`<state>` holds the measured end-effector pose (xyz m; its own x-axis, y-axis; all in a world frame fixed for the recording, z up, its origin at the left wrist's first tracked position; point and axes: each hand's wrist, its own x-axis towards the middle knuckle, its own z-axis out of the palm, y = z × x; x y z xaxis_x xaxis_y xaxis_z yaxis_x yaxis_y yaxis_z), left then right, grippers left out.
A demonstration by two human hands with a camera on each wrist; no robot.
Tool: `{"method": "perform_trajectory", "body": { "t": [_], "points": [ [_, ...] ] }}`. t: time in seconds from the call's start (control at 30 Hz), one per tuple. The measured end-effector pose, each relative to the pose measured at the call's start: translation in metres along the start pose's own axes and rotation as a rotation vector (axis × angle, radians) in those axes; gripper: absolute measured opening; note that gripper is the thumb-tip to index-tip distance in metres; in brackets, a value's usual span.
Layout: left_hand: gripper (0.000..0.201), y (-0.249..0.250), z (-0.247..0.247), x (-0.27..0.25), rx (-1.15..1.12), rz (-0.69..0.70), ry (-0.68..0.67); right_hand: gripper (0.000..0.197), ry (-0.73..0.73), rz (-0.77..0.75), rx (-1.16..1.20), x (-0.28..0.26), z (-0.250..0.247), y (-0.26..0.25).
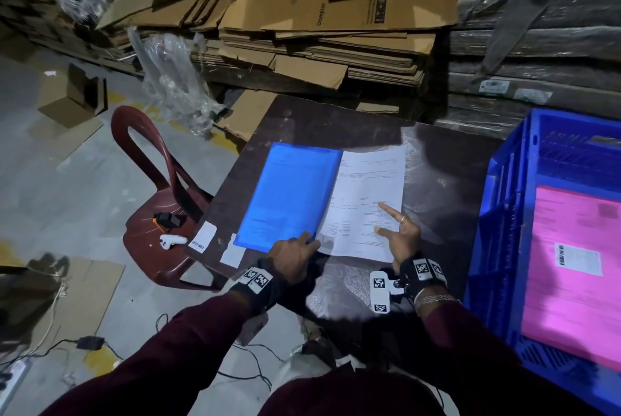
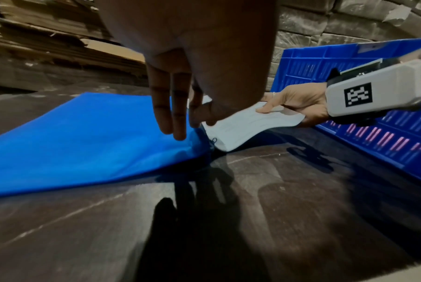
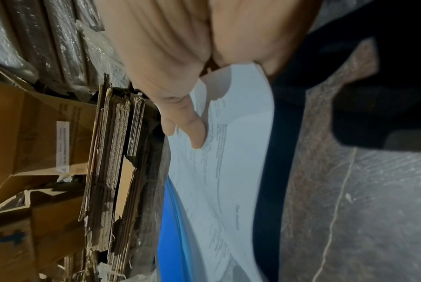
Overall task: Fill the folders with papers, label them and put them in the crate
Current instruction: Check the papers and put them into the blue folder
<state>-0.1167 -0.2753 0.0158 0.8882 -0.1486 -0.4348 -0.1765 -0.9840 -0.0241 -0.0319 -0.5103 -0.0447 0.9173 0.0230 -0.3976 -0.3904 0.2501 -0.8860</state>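
My left hand pressed near-straight fingers on the blue folder; my right hand seemingly pinched the papers beside it.

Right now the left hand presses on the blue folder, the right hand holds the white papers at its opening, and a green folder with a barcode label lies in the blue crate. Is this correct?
One detail is wrong: the folder in the blue crate is pink, not green, as the head view shows. The rest holds: left hand on the blue folder, right hand holding the white papers.
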Motion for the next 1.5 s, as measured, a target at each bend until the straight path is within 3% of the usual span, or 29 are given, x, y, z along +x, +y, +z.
{"method": "perform_trajectory", "body": {
  "t": [0.17, 0.3, 0.33, 0.5, 0.53, 0.63, 0.67, 0.83, 0.97, 1.03, 1.17, 1.3, 1.5],
  "points": [
    [0.026, -0.010, 0.008, -0.006, -0.256, -0.219, 0.179, 0.064, -0.008, 0.007, -0.005, -0.004, 0.001, -0.003],
    [0.075, -0.001, 0.022, 0.005, -0.469, -0.459, 0.341, 0.079, -0.047, -0.013, -0.044, 0.001, -0.002, -0.004],
    [0.076, 0.004, 0.020, 0.008, -0.476, -0.497, 0.329, 0.085, -0.061, -0.019, -0.059, 0.004, -0.004, -0.005],
    [0.034, 0.028, 0.007, 0.027, -0.352, -0.625, 0.173, 0.112, -0.045, 0.001, -0.080, 0.012, -0.010, -0.019],
    [0.038, 0.030, 0.006, 0.032, -0.374, -0.614, 0.136, 0.108, -0.032, 0.030, -0.077, 0.014, -0.014, -0.019],
    [0.044, 0.031, 0.010, 0.041, -0.287, -0.591, 0.084, 0.058, -0.104, 0.108, -0.133, 0.025, -0.019, -0.016],
    [0.047, 0.030, 0.012, 0.043, -0.284, -0.582, 0.106, 0.050, -0.121, 0.110, -0.170, 0.030, -0.020, -0.014],
    [0.047, 0.032, 0.014, 0.036, -0.354, -0.565, 0.232, 0.064, -0.067, 0.009, -0.320, 0.081, -0.033, 0.014],
    [0.029, 0.037, 0.006, 0.022, -0.361, -0.585, 0.254, 0.051, -0.038, -0.099, -0.379, 0.047, -0.012, -0.023],
    [0.011, 0.031, 0.009, 0.017, -0.348, -0.493, 0.236, 0.046, -0.023, -0.130, -0.368, 0.034, -0.005, -0.027],
    [0.018, 0.020, 0.019, 0.013, -0.486, -0.410, 0.309, 0.042, 0.038, -0.152, -0.312, 0.022, 0.010, -0.022],
    [0.003, 0.016, 0.026, 0.008, -0.624, -0.428, 0.410, 0.042, 0.029, -0.143, -0.288, 0.022, 0.013, -0.022],
    [0.007, 0.012, 0.025, 0.004, -0.744, -0.454, 0.486, 0.036, -0.028, -0.156, -0.338, 0.040, -0.015, -0.022]
  ]
}}
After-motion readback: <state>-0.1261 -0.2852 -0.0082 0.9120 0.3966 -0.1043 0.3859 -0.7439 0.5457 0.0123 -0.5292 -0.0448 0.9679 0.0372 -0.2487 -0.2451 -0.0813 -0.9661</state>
